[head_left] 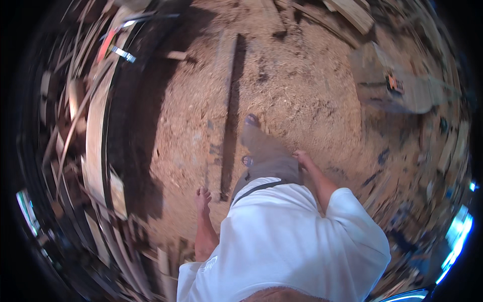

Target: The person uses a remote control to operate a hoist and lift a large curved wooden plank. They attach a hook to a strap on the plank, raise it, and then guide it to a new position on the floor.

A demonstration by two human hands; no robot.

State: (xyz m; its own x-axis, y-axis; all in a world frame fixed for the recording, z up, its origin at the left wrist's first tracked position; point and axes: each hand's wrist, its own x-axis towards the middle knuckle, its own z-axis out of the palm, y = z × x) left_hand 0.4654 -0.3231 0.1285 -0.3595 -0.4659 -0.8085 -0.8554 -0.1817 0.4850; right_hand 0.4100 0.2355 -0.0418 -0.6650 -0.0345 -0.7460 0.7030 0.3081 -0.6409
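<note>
My left hand (203,197) hangs at my side above the ground, its fingers loosely curled with nothing visible in them. My right hand (302,157) hangs beside the right leg of my brown trousers (271,156), its fingers curled in and no object showing. Closest to my left hand, a long dark strip (230,116) runs ahead along the sawdust-covered ground (297,95), beside my sandalled feet. Some blur softens the fingers of both hands.
Planks and poles (98,136) are piled along the left. A low grey block-like stand (397,88) with a small orange-and-black object on it is at the far right. Sawn timber (352,15) lies at the far end. Wood scraps (402,186) litter the right side.
</note>
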